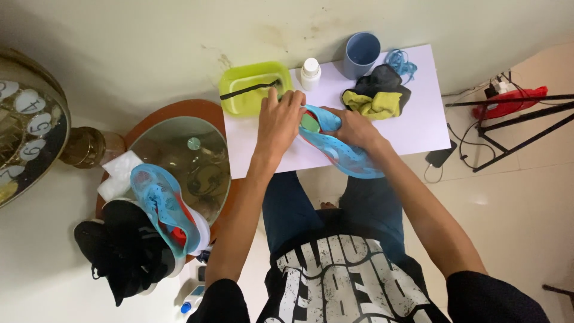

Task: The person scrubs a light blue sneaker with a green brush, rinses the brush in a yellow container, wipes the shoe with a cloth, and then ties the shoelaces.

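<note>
A light blue perforated shoe (344,152) lies on the white table (418,119) in front of me. My right hand (354,127) grips its upper edge. My left hand (278,119) presses on the shoe's opening, fingers together, next to a green patch inside. Just beyond my left hand stands a lime-green tub (251,87) with a dark brush laid across it.
A white bottle (310,73), a blue-grey cup (361,55), a yellow and black cloth (376,98) and a blue lace (400,61) are at the table's far side. To the left a round glass table (197,149) carries the second blue shoe (164,206) and black shoes (122,251). Cables lie on the floor at right.
</note>
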